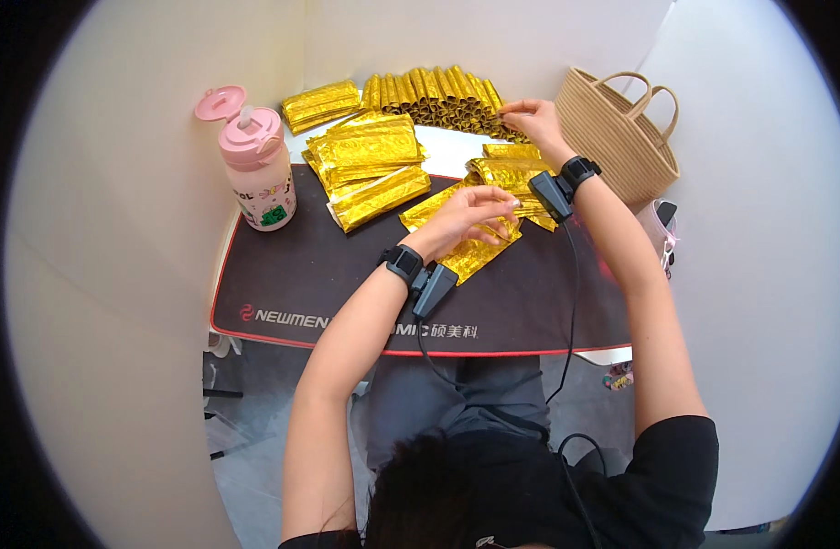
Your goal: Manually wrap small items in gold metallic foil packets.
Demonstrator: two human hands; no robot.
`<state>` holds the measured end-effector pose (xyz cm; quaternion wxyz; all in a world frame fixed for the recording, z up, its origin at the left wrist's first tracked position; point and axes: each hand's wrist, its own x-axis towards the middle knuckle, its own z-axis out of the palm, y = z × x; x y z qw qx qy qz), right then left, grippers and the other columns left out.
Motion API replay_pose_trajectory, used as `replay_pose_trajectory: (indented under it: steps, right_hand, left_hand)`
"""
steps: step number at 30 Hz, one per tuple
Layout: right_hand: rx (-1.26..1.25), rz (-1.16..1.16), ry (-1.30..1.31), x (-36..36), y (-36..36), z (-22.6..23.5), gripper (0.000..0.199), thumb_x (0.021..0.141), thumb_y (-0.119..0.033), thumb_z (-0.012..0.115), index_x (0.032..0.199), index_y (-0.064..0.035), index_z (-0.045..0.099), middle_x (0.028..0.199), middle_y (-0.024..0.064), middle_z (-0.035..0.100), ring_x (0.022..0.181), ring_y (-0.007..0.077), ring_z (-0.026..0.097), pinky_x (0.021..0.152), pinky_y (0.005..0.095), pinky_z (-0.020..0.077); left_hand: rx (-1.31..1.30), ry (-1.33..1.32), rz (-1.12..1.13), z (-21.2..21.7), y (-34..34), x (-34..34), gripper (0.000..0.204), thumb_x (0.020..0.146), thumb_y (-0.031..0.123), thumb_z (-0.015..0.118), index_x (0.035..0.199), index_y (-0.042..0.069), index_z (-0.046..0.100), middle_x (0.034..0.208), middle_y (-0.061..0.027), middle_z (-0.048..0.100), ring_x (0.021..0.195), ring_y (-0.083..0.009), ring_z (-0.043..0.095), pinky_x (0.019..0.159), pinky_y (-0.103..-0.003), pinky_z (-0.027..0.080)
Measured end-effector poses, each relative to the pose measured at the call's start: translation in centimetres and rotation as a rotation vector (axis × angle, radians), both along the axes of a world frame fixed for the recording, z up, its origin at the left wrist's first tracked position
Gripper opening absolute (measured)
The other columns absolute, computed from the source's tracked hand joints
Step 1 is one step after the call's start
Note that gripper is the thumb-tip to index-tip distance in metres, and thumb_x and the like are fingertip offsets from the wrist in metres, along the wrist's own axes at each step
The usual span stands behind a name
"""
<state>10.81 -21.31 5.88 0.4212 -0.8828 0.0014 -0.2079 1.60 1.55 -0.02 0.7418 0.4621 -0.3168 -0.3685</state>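
Gold foil work on a white bench point(447, 157), part covered by a dark mat point(283, 274).

Rolled side: a broad heap of gold rolls point(438, 96) at the back centre, many open ends facing front; too crowded to count. These look like the finished share, a sizeable one.

Flat side: gold foil in 4 lots, apparently not yet rolled. A back-left stack point(319, 105); a large fanned stack point(370, 151) in front of it; a right-hand stack point(507, 172) below the rolls; loose front sheets point(475, 261) on the mat. Judgement: well under way, plenty left.

Right hand point(534, 123) at the right end of the rolls, fingertips together; cannot tell whether its grip has a roll or only touches the heap.

Left hand point(466, 220) over the front sheets, grip loose and fairly wide, fingers parted, nothing visible between them.

Pink-lidded bottle point(260, 178) stands left; woven bag point(608, 137) right, both clear of the foil.
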Motion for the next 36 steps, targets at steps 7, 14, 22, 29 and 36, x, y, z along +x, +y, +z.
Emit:
replay_pose_trajectory:
  steps: [7, 14, 22, 29, 36]
  right_hand:
    - [0.019, 0.385, 0.124, -2.7, 6.2, 0.3, 0.05, 0.073, -0.01, 0.072, 0.12, -0.0053, 0.057, 0.118, 0.0156, 0.056, 0.108, 0.0196, 0.054, 0.095, 0.0311, 0.0415]
    - [-0.313, 0.706, 0.228, -3.9, 11.4, 0.6, 0.121, 0.062, -0.028, 0.084, 0.15, -0.0229, 0.0, 0.155, 0.0174, -0.001, 0.144, 0.0281, 0.0, 0.114, 0.0411, 0.0074]
    - [-0.126, 0.664, 0.081, -2.5, 13.8, 0.8, 0.047, 0.073, -0.011, 0.076, 0.118, -0.0044, 0.062, 0.113, 0.0106, 0.065, 0.11, 0.0211, 0.06, 0.099, 0.0352, 0.0446]
    - [-0.176, 0.732, -0.051, -1.4, 13.3, -0.6, 0.05, 0.074, -0.007, 0.072, 0.121, -0.0112, 0.058, 0.125, 0.0168, 0.053, 0.12, 0.028, 0.047, 0.101, 0.0389, 0.0385]
    - [-0.441, 0.634, 0.224, -3.1, 13.1, 0.1, 0.111, 0.066, -0.02, 0.082, 0.149, -0.014, 0.009, 0.155, 0.0144, 0.005, 0.143, 0.0304, 0.001, 0.11, 0.0446, 0.0286]
  left_hand:
    - [0.03, -0.095, -0.021, -1.5, -0.3, 1.1, 0.02, 0.079, 0.006, 0.072, 0.096, 0.002, 0.063, 0.088, -0.0053, 0.066, 0.083, -0.0119, 0.066, 0.075, -0.025, 0.054]
    - [-0.004, -0.07, -0.517, -1.3, -0.2, -0.1, 0.032, 0.08, 0.001, 0.07, 0.11, -0.003, 0.059, 0.114, -0.0165, 0.062, 0.108, -0.0206, 0.06, 0.094, -0.03, 0.048]
    - [0.035, -0.173, -0.525, -0.8, 0.4, -0.4, 0.041, 0.083, 0.006, 0.068, 0.12, -0.005, 0.053, 0.121, -0.0174, 0.059, 0.114, -0.022, 0.056, 0.101, -0.031, 0.042]
    - [0.037, -0.189, -0.528, -1.3, 0.0, -0.4, 0.046, 0.086, 0.008, 0.066, 0.126, -0.004, 0.049, 0.12, -0.0179, 0.059, 0.112, -0.021, 0.057, 0.099, -0.031, 0.044]
    - [0.001, -0.111, -0.573, -1.6, 0.1, 0.0, 0.054, 0.087, 0.012, 0.065, 0.132, -0.002, 0.041, 0.122, -0.0189, 0.057, 0.11, -0.0208, 0.058, 0.096, -0.03, 0.046]
